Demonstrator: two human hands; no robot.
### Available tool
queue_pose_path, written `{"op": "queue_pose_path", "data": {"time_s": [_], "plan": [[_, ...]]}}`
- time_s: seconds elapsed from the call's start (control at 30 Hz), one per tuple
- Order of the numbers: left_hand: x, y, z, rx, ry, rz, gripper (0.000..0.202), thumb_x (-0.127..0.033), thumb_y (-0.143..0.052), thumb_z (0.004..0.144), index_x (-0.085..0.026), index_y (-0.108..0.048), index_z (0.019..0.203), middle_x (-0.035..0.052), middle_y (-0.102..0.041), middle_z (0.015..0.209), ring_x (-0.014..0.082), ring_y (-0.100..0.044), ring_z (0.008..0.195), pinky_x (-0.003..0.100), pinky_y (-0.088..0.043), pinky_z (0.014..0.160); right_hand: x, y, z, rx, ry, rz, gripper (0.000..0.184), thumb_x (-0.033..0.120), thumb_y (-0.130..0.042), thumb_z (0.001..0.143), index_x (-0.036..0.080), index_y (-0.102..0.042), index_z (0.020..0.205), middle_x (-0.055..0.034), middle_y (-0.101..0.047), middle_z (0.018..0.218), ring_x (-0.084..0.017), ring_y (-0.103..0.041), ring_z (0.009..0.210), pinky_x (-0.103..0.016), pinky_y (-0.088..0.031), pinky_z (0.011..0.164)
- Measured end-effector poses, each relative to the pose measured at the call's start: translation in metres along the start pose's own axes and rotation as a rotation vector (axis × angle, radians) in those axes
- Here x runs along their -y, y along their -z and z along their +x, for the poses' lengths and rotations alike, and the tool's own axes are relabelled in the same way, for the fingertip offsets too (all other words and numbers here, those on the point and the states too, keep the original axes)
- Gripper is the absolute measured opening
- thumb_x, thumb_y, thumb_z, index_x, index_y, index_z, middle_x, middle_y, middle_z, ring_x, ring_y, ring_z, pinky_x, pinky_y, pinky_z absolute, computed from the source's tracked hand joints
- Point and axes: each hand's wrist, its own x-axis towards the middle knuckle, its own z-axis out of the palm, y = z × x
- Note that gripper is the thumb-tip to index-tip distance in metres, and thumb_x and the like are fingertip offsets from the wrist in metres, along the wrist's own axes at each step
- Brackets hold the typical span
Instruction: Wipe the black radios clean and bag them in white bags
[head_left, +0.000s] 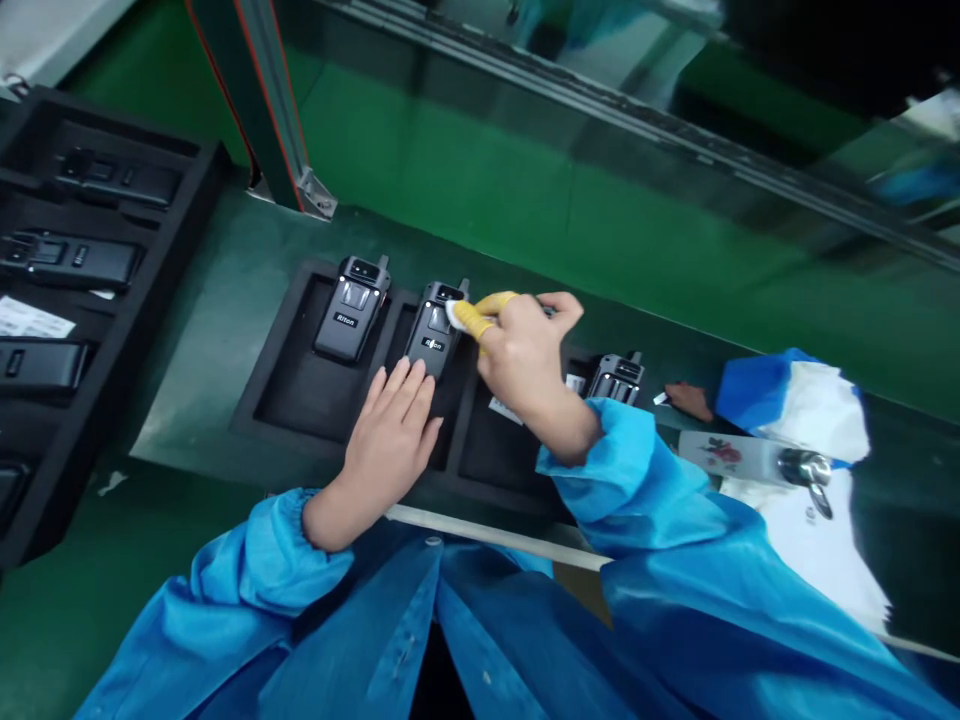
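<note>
A black two-way radio with "Riton" lettering lies in a black foam tray. My left hand rests with fingers stretched out at its lower end. My right hand, with yellow finger covers on two fingers, pinches a small white pad against the radio's upper right side. Most of the pad is hidden by the fingers. To the left, another two-way radio lies in the same tray. A third radio shows partly behind my right sleeve.
A larger black foam tray on the left holds several radios. A metal post rises behind the workbench, near a green panel. On the right are a flower-printed bottle, a blue-and-white bundle and white sheets.
</note>
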Motion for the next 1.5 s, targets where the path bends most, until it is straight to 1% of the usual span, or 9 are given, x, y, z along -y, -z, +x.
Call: {"op": "queue_pose_path", "data": {"time_s": [0.23,0.5,0.7,0.83,0.9,1.0,1.13,1.3,1.5], "plan": [[0.001,0.005,-0.005,0.069,0.01,0.026,0.038,-0.021,-0.044,0.095,-0.002,-0.058,0.125,0.0227,-0.058,0.135,0.0321,-0.054,0.129,0.052,-0.043,0.108,0.026,-0.002,-0.012,0.091,0.259,0.023,0.034,0.012,-0.04,0.095,0.024,-0.072,0.095,-0.0026,-0.067,0.096,-0.016,-0.049,0.092,-0.042,-0.014,0.094],[0.0,0.004,-0.005,0.078,0.023,-0.004,0.038,-0.021,-0.046,0.095,-0.004,-0.057,0.127,0.0214,-0.056,0.138,0.0321,-0.052,0.131,0.053,-0.041,0.11,0.003,0.004,-0.028,0.04,0.05,-0.063,0.035,0.014,-0.039,0.095,0.024,-0.072,0.091,-0.0026,-0.067,0.09,-0.017,-0.049,0.089,-0.045,-0.017,0.092],[0.001,0.005,-0.004,0.094,0.024,0.001,0.038,-0.022,-0.045,0.095,-0.002,-0.057,0.126,0.0231,-0.056,0.137,0.0335,-0.052,0.13,0.055,-0.041,0.11,0.025,0.0,-0.021,0.019,0.253,-0.042,0.034,0.013,-0.039,0.096,0.025,-0.071,0.094,-0.0012,-0.069,0.093,-0.016,-0.048,0.088,-0.042,-0.015,0.093],[-0.001,0.003,-0.005,0.093,0.041,-0.043,0.039,-0.023,-0.045,0.096,-0.006,-0.056,0.129,0.0208,-0.055,0.139,0.0325,-0.05,0.132,0.055,-0.039,0.112,0.006,0.005,-0.032,0.054,0.25,-0.008,0.032,0.012,-0.043,0.093,0.024,-0.072,0.09,-0.0014,-0.067,0.088,-0.016,-0.049,0.087,-0.042,-0.017,0.092],[-0.002,0.002,-0.005,0.085,0.049,-0.077,0.04,-0.022,-0.045,0.096,-0.007,-0.054,0.131,0.0201,-0.055,0.14,0.032,-0.05,0.133,0.054,-0.039,0.112,-0.007,0.012,-0.032,-0.025,0.21,-0.052,0.033,0.012,-0.042,0.092,0.022,-0.072,0.084,-0.0025,-0.066,0.086,-0.017,-0.05,0.085,-0.043,-0.019,0.089],[0.003,0.007,-0.006,0.006,0.04,-0.121,0.041,-0.023,-0.046,0.096,-0.009,-0.051,0.134,0.0189,-0.058,0.137,0.0296,-0.052,0.131,0.051,-0.041,0.111,-0.013,0.023,-0.013,-0.141,0.097,-0.073,0.034,0.014,-0.04,0.091,0.023,-0.073,0.086,-0.0038,-0.066,0.087,-0.018,-0.051,0.083,-0.045,-0.02,0.087],[0.027,0.021,-0.009,-0.125,0.087,-0.056,0.042,-0.022,-0.051,0.094,-0.012,-0.048,0.135,0.0179,-0.061,0.134,0.0291,-0.051,0.133,0.052,-0.04,0.112,0.005,0.023,0.033,-0.074,0.009,0.059,0.034,0.017,-0.039,0.091,0.026,-0.072,0.095,-0.0047,-0.064,0.093,-0.021,-0.052,0.09,-0.048,-0.022,0.088],[0.058,0.027,-0.014,-0.083,0.211,0.042,0.046,-0.027,-0.049,0.095,-0.013,-0.047,0.139,0.0202,-0.055,0.139,0.0339,-0.045,0.136,0.06,-0.034,0.112,0.036,-0.01,0.084,0.054,0.097,0.104,0.035,0.015,-0.037,0.092,0.026,-0.07,0.099,-0.0047,-0.06,0.101,-0.022,-0.049,0.097,-0.049,-0.022,0.091],[0.058,0.021,-0.016,-0.071,0.223,0.059,0.049,-0.028,-0.048,0.095,-0.009,-0.044,0.14,0.0221,-0.055,0.139,0.0336,-0.048,0.134,0.056,-0.039,0.111,0.063,-0.028,0.102,0.156,0.249,0.095,0.041,0.02,-0.029,0.099,0.026,-0.069,0.093,-0.0026,-0.059,0.098,-0.019,-0.044,0.097,-0.048,-0.02,0.097]]}}
